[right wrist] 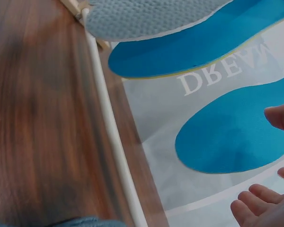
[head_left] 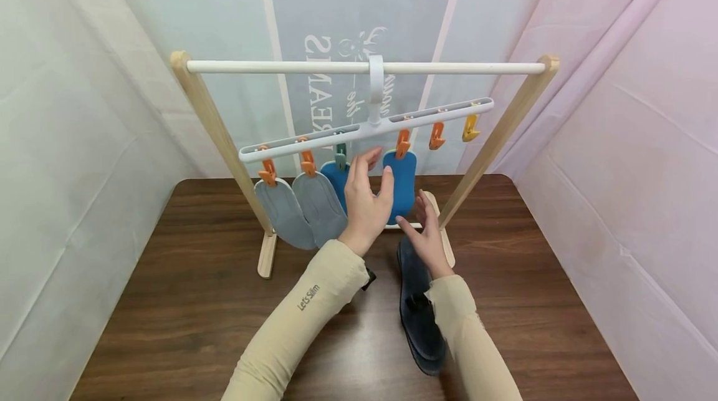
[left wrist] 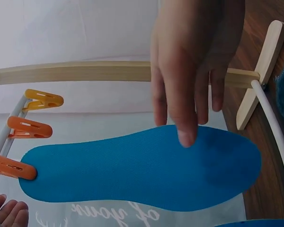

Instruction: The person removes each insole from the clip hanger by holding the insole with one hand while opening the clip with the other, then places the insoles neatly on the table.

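Blue foot-shaped fabric insole (head_left: pixel 402 186) is hung from an orange plastic clip (head_left: pixel 402 144) between left grip (head_left: pixel 367 198) and right grip (head_left: pixel 429 237), fingers apart on both. Below, a brown wood-grain surface (head_left: pixel 550 307) is flanked by pale cloth walls (head_left: pixel 628 158); behind, grey cloth (head_left: pixel 404 8) is lettered "DREAM", mirrored; "Let's Slim" is printed on the beige left sleeve (head_left: pixel 314 320).

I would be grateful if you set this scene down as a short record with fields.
Rack: wooden, with a white rail
Hanger: hooked on the rail; six clips
Clipped: two grey insoles, two blue insoles
Free: orange clip, yellow clip
Left hand: thumb and fingers apart, between the blue insoles
Right hand: near one blue insole's lower end; contact unclear
Table: dark shoe, partly behind the right sleeve
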Action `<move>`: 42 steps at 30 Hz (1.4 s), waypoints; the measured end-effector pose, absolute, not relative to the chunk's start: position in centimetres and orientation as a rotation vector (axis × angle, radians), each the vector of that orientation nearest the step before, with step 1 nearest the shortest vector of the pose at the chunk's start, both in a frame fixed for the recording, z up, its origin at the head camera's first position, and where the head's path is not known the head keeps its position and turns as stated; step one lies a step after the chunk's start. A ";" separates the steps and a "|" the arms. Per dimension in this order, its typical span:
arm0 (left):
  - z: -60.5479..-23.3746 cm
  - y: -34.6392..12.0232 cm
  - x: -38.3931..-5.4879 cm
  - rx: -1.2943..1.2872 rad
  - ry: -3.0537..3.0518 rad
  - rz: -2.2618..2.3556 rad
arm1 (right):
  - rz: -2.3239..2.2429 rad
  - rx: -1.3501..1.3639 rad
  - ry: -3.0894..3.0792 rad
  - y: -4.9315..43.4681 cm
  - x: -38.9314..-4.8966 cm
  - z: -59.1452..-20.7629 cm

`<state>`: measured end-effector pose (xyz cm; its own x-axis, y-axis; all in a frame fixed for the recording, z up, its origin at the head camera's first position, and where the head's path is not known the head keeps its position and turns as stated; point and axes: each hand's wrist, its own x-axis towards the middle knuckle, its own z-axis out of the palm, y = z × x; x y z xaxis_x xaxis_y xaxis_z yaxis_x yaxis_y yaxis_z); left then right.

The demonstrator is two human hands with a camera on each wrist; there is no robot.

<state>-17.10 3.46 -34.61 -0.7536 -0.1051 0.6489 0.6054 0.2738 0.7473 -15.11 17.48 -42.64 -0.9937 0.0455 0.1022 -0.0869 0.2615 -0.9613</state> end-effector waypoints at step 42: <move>-32.7 4.0 -18.7 -0.599 -1.968 -1.884 | 1.976 -0.011 -2.178 17.2 -14.8 -45.2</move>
<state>-18.69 4.01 -32.68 -0.8493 0.0609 0.5245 0.5266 0.0263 0.8497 -14.84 17.18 -45.18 -0.9799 0.1394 0.1430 -0.1288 0.1058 -0.9860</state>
